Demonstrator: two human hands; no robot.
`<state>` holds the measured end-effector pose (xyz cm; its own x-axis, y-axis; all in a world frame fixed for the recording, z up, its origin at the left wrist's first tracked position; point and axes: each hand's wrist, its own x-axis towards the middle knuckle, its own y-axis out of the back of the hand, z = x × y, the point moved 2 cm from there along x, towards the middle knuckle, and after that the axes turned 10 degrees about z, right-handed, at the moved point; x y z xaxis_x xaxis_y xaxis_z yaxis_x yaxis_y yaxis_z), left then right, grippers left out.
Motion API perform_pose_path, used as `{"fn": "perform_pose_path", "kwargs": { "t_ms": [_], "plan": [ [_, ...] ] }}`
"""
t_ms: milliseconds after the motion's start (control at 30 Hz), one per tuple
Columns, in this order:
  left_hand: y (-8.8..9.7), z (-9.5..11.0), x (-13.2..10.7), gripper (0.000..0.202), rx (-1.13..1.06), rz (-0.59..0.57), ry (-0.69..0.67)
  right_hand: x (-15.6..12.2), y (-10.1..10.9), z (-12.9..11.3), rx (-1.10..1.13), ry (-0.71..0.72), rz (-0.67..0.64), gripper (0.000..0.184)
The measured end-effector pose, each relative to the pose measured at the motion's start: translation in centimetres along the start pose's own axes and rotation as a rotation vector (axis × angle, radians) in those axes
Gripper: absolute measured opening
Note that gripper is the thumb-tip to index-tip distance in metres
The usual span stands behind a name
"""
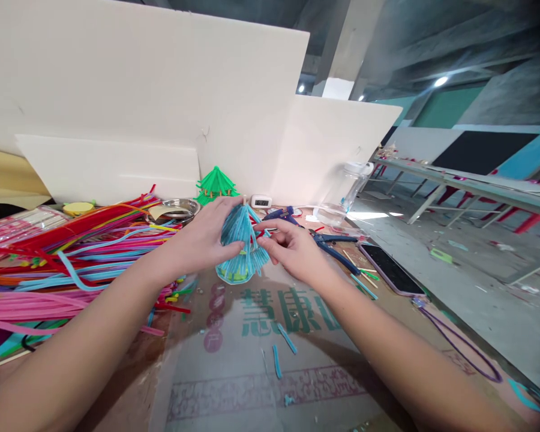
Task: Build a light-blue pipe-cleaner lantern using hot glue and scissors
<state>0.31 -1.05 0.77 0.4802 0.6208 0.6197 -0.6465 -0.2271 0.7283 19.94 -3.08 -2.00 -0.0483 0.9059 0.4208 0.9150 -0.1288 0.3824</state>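
Observation:
A small blue pavilion model made of pipe cleaners stands on the cardboard-covered table, held between both hands. My left hand wraps its fingers round the left side of the blue roof. My right hand pinches the right edge of the roof with thumb and forefinger. A wooden stick pokes up from the roof's top. Short blue pipe-cleaner offcuts lie on the cardboard in front of the model.
A big heap of coloured pipe cleaners fills the left. A finished green pavilion, a metal bowl, a small digital clock, a plastic jar, blue pliers and a phone sit behind and right. White boards stand at the back.

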Motion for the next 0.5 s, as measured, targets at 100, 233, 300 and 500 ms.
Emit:
{"fn": "perform_pose_path", "kwargs": {
  "t_ms": [100,233,300,500],
  "plan": [
    [0.0,0.4,-0.1,0.070,-0.017,-0.011,-0.037,-0.2,-0.2,-0.2,0.037,-0.007,-0.091,0.026],
    [0.0,1.0,-0.2,0.067,-0.041,-0.039,-0.077,-0.4,-0.2,-0.7,0.047,-0.046,-0.315,0.016],
    [0.1,1.2,-0.2,0.067,-0.042,-0.049,-0.088,-0.5,-0.2,-1.1,0.038,-0.071,-0.366,0.012],
    [0.0,1.3,-0.3,0.070,-0.021,-0.055,-0.084,-0.8,-0.2,-1.3,0.034,-0.042,-0.291,0.003]
  ]
}}
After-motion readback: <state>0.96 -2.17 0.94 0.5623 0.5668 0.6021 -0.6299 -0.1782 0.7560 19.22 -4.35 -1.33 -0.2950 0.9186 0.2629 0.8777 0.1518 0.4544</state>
